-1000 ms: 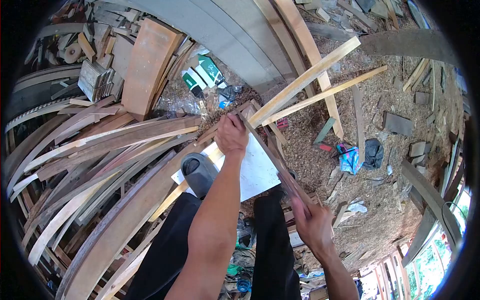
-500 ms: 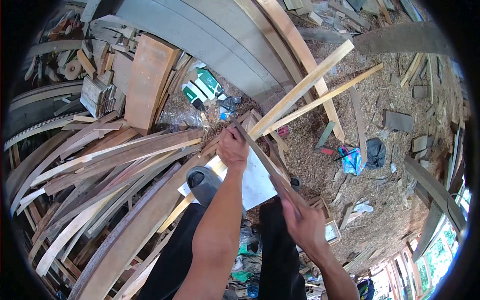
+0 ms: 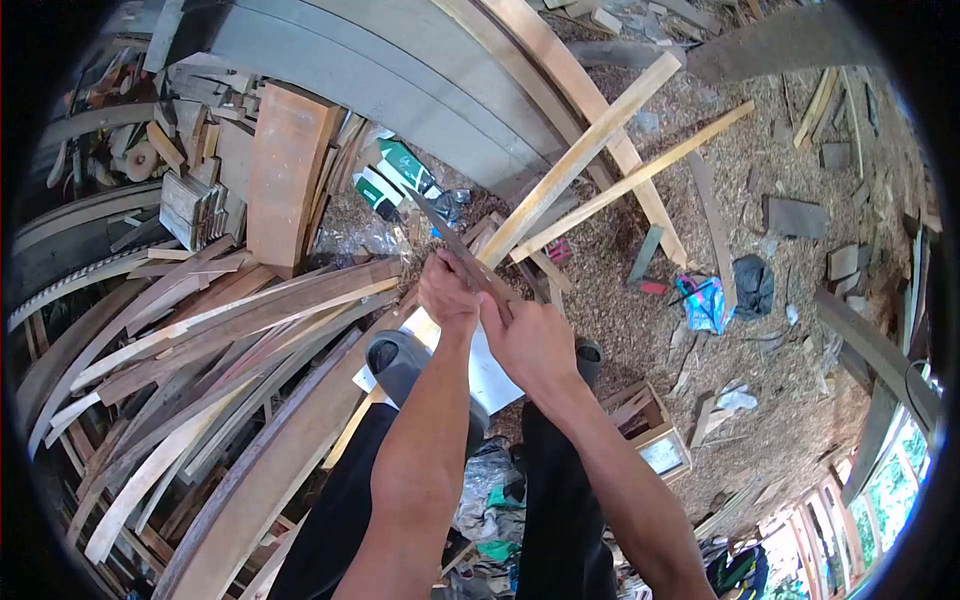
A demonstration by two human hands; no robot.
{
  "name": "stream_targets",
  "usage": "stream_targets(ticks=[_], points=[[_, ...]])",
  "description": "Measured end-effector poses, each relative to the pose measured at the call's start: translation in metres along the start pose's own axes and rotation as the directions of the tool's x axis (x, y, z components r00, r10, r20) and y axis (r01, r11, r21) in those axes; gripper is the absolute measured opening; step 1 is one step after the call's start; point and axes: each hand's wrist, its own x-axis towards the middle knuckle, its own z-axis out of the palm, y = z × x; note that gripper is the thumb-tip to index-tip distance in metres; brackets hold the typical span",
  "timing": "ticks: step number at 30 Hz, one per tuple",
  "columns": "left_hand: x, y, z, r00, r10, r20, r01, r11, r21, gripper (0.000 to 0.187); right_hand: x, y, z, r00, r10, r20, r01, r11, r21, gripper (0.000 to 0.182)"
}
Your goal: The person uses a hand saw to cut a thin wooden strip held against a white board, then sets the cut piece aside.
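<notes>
Bent-wood pile: long curved strips [image 3: 200, 330] filled the left half of the frame, laid flat side by side so they nested along their bend.
Pale battens: two straight battens [image 3: 590, 150] crossed the upper centre, propped at a slant over the sawdust floor [image 3: 800, 330].
White sheet: a flat white sheet [image 3: 490, 375] lay at centre, under the hands.
Dark strip: a thin dark wood strip [image 3: 445, 235] ran from upper left down into both hands at centre.
Left hand: the left hand [image 3: 447, 290] had its fingers closed round the strip.
Right hand: the right hand [image 3: 535, 345], touching the left, clamped the strip's lower end, seemingly to steady it.
</notes>
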Motion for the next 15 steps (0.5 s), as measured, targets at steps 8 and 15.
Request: stream_targets(ticks=[8, 15], points=[[-0.004, 0.016, -0.011, 0.997, 0.030, -0.065, -0.038, 0.990, -0.134, 0.026, -0.111, 0.025, -0.061, 0.994, -0.013, -0.105, 0.022, 0.996, 0.087, 0.035], [-0.002, 0.011, -0.002, 0.997, -0.066, -0.039, 0.060, 0.990, -0.126, 0.028, -0.104, 0.030, -0.053, 0.994, -0.016, -0.111, 0.011, 0.999, -0.038, 0.039]])
